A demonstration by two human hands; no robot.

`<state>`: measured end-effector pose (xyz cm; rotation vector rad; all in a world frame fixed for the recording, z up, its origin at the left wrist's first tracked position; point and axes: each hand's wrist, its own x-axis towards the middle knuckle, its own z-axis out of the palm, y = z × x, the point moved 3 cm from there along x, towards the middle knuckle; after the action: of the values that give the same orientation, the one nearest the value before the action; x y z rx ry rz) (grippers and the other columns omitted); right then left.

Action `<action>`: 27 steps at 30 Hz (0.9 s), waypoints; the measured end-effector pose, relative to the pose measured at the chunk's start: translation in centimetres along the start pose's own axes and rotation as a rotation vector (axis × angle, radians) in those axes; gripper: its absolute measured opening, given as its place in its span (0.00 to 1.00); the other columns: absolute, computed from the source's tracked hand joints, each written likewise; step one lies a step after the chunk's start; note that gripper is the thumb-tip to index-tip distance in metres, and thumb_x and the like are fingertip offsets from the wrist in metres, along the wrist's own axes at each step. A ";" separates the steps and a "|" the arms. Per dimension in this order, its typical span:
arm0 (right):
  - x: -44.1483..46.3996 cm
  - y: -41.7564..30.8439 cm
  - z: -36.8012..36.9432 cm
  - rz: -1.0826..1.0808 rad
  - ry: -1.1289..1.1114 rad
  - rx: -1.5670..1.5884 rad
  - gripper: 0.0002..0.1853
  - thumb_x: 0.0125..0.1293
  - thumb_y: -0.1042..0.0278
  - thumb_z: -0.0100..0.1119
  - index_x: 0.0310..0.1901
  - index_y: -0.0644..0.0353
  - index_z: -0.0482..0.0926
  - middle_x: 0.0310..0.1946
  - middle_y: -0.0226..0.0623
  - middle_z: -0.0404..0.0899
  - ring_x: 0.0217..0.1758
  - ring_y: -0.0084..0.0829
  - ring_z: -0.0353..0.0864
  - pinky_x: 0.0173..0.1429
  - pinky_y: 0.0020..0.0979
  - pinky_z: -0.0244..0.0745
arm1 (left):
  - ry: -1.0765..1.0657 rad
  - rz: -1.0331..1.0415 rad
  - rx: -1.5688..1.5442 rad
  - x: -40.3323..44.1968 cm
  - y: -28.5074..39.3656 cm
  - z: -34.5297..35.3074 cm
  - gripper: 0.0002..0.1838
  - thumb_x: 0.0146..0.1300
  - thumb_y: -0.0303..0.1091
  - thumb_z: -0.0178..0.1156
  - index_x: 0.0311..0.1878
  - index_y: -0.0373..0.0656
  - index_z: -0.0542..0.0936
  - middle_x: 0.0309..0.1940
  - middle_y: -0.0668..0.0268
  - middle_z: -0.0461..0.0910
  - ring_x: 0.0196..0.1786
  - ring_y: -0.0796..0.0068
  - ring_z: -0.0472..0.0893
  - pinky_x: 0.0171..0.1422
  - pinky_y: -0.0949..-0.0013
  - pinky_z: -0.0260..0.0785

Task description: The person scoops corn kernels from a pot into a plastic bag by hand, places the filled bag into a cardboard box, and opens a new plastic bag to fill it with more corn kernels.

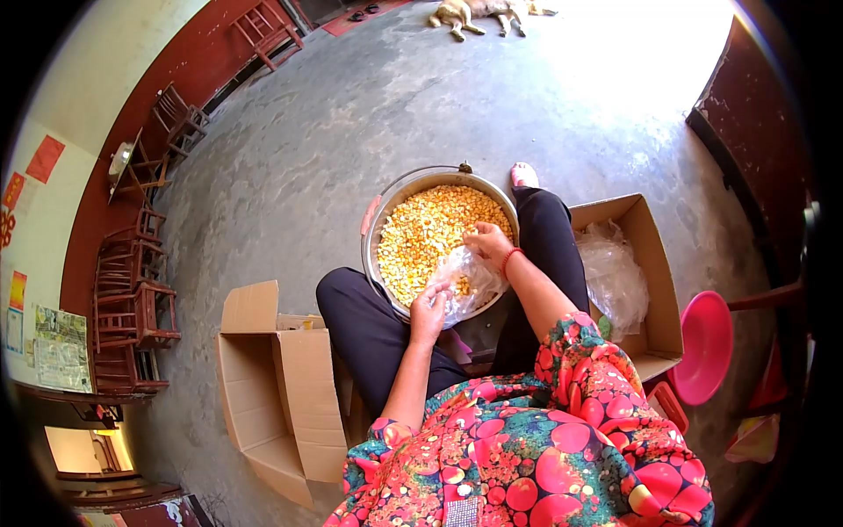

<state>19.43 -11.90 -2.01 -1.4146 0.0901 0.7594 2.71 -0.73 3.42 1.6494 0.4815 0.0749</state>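
A round metal bucket (372, 230) full of yellow corn kernels (430, 220) stands between my knees. Over its near side I hold a clear plastic bag (472, 279) with some kernels showing in or through it. My left hand (428, 307) is closed on the bag's left edge, at the bucket's near rim. My right hand (488, 241), with a red band at the wrist, has its fingers pinched together near the bag's upper right edge, above the kernels. What its fingertips hold is too small to make out.
An open cardboard box (255, 386) is at the left. Another box (663, 299) at the right holds clear plastic bags (610, 272), beside a pink basin (705, 347). Wooden chairs (136, 316) line the left wall. A dog (483, 12) lies on the floor ahead.
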 end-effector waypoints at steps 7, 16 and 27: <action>-1.6 -3.4 -0.6 -0.170 0.113 0.386 0.06 0.55 0.67 0.54 0.33 0.58 0.73 0.30 0.31 0.74 0.31 0.24 0.74 0.30 0.26 0.73 | 0.118 0.091 0.010 0.2 0.0 -0.6 0.12 0.56 0.25 0.49 0.44 0.38 0.75 0.35 0.66 0.77 0.32 0.85 0.74 0.28 0.82 0.65; -1.6 -4.4 -0.7 -0.147 0.030 0.545 0.07 0.59 0.71 0.48 0.37 0.64 0.72 0.34 0.37 0.73 0.33 0.30 0.75 0.36 0.30 0.77 | 0.138 0.087 -0.048 0.2 0.2 -0.7 0.13 0.56 0.22 0.48 0.45 0.36 0.74 0.35 0.65 0.76 0.33 0.83 0.74 0.31 0.81 0.66; -1.5 -4.5 -0.6 -0.096 0.030 0.556 0.09 0.59 0.72 0.47 0.40 0.65 0.72 0.34 0.38 0.71 0.34 0.31 0.74 0.37 0.31 0.77 | 0.228 0.126 -0.129 0.7 -0.2 -1.6 0.14 0.56 0.25 0.50 0.46 0.36 0.74 0.35 0.66 0.76 0.35 0.83 0.73 0.36 0.82 0.65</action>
<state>20.88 -12.92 2.47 -0.8934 0.2359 0.5750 2.73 0.99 3.28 1.5504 0.5334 0.3828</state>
